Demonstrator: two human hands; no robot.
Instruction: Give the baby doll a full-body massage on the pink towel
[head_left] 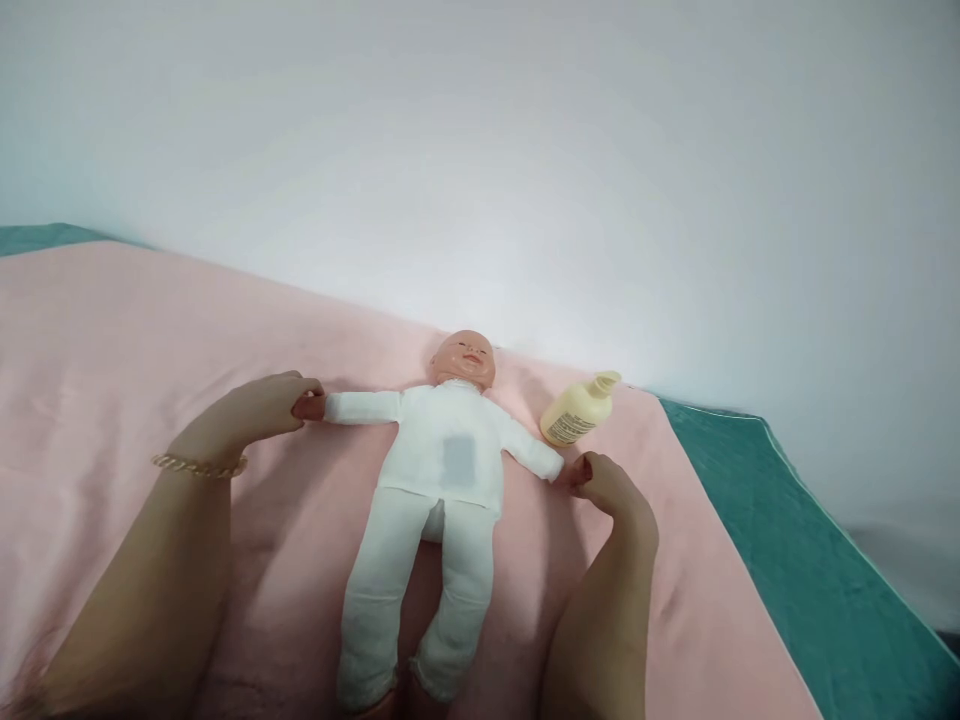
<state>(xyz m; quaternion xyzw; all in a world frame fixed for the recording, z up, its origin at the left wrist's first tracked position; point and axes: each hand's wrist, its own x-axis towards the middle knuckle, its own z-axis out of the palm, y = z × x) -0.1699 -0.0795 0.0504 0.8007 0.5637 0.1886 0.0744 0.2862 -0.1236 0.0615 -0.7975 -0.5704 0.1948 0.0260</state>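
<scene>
A baby doll in a white top and white trousers lies on its back on a pink sheet, its head toward the wall. Both of its arms are stretched out sideways. My left hand, with a beaded bracelet at the wrist, is closed around the doll's hand on the left. On the right, my right hand has its fingers closed on the doll's other hand. Just beyond my right hand, a pale yellow pump bottle leans at a tilt beside the doll's arm.
A white wall rises directly behind the doll's head. Green cloth shows from under the pink sheet at the right, and more of it at the far left corner. The doll's feet run off the lower edge of the view.
</scene>
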